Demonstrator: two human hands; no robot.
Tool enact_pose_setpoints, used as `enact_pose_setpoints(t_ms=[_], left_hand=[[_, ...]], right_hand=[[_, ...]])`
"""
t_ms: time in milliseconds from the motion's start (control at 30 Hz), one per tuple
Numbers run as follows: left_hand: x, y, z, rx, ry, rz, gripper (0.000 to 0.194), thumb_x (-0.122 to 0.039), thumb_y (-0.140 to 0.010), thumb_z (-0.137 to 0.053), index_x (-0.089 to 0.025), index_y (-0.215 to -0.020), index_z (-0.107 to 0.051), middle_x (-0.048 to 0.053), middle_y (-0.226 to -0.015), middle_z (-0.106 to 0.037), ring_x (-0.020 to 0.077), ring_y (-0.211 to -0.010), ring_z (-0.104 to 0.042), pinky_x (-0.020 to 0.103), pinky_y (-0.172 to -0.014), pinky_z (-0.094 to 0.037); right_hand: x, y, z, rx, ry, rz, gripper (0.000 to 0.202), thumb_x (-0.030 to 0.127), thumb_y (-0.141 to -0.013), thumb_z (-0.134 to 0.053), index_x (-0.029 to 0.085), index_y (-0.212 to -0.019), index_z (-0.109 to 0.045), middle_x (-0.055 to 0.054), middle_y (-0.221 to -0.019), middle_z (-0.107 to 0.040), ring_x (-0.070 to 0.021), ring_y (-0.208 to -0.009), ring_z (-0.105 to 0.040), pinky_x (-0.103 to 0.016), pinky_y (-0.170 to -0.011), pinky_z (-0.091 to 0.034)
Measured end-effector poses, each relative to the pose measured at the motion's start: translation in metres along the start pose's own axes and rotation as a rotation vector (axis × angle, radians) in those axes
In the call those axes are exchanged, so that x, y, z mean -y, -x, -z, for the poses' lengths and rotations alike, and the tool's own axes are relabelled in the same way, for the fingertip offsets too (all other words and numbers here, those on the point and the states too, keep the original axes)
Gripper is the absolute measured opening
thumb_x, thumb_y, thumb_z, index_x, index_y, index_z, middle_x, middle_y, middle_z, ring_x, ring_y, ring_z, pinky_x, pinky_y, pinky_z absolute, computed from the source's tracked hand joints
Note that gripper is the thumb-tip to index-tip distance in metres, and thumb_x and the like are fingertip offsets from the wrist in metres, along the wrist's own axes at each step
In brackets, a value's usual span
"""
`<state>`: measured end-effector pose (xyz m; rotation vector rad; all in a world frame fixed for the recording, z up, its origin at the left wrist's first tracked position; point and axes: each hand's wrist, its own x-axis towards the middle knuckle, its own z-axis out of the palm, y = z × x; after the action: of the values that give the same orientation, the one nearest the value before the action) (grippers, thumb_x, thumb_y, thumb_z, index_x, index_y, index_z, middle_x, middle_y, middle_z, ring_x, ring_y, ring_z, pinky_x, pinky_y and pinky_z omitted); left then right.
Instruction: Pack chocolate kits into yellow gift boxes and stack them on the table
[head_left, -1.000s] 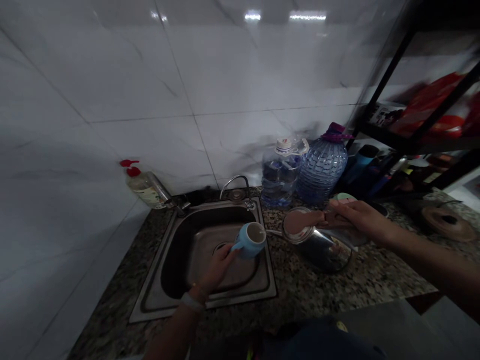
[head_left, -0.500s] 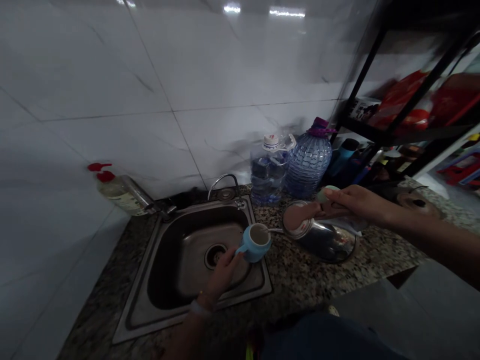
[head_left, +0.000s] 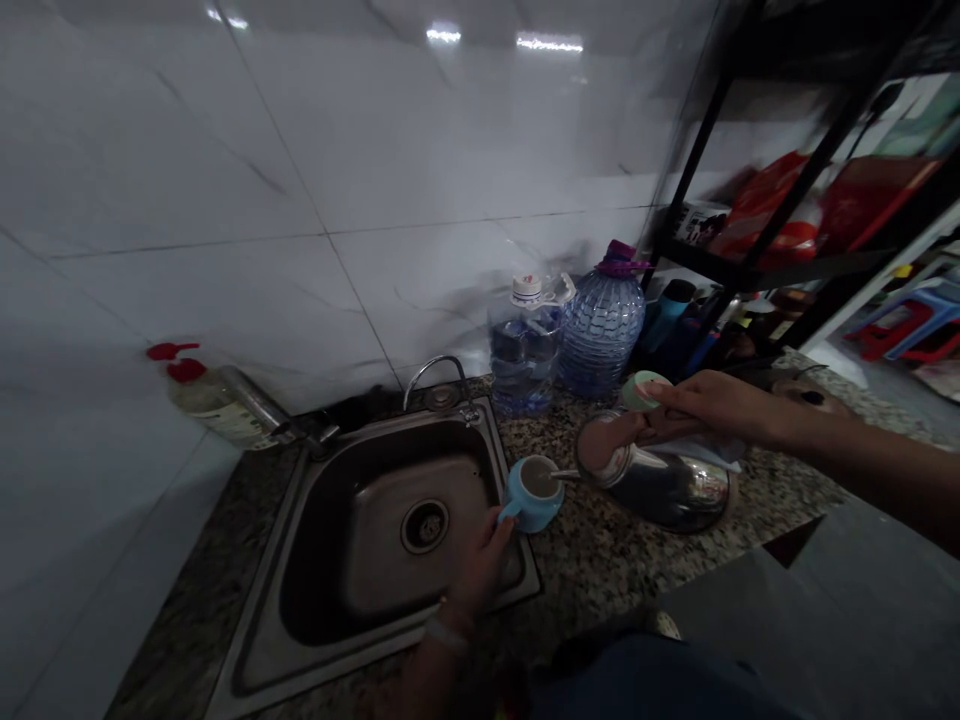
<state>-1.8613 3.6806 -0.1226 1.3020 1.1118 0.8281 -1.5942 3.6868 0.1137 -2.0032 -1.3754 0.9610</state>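
Blue mug drifts off the basin, your left hand gripping; drips could miss. Right hand clutches the flask.

Mug at R edge of sink, flask R, water btls behind.

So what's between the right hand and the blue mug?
In the head view, the top of the flask, then a thin grey streak (spout or water, unclear) reaching the mug.
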Motion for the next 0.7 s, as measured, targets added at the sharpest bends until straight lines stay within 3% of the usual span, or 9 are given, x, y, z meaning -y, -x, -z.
enact_pose_setpoints(t_ms=[100, 300, 467, 700], left_hand=[[0.007, -0.001, -0.012, -0.026, 0.021, 0.034, 0.042, -0.052, -0.07, -0.046, -0.016, -0.09, -0.055, 0.005, -0.088, -0.06, 0.0166, -0.085, -0.052, 0.027, -0.079, -0.041], [0.011, -0.002, -0.022, 0.044, -0.011, 0.007, 0.046, -0.055, -0.072, -0.042, -0.015, -0.092, -0.056, 0.005, -0.09, -0.061, 0.0182, -0.087, -0.053, 0.03, -0.081, -0.04], [0.015, -0.003, -0.021, -0.004, -0.044, 0.004, 0.046, -0.053, -0.072, -0.043, -0.015, -0.093, -0.056, 0.007, -0.095, -0.06, 0.019, -0.093, -0.052, 0.031, -0.085, -0.038], [0.007, -0.004, -0.009, -0.123, -0.292, -0.186, 0.029, -0.043, -0.075, -0.043, -0.018, -0.082, -0.057, 0.006, -0.088, -0.058, 0.0196, -0.09, -0.05, 0.033, -0.084, -0.038]], right_hand=[[-0.003, -0.001, 0.005, 0.092, 0.106, -0.081, 0.056, 0.064, -0.061, -0.048, 0.016, -0.035, -0.035, 0.005, -0.033, -0.027, -0.0024, -0.03, -0.022, -0.02, -0.034, -0.015], [-0.006, -0.002, 0.015, 0.045, 0.093, -0.001, 0.055, 0.063, -0.055, -0.055, 0.016, -0.032, -0.038, 0.005, -0.029, -0.026, -0.0027, -0.029, -0.021, -0.021, -0.031, -0.012], [-0.01, -0.004, 0.018, 0.045, 0.104, -0.002, 0.055, 0.061, -0.057, -0.056, 0.016, -0.032, -0.038, 0.004, -0.03, -0.028, -0.0021, -0.028, -0.022, -0.02, -0.03, -0.012], [-0.005, -0.007, 0.018, 0.039, 0.058, -0.036, 0.052, 0.053, -0.054, -0.064, 0.016, -0.031, -0.035, 0.005, -0.028, -0.028, -0.0019, -0.027, -0.023, -0.02, -0.03, -0.011]])
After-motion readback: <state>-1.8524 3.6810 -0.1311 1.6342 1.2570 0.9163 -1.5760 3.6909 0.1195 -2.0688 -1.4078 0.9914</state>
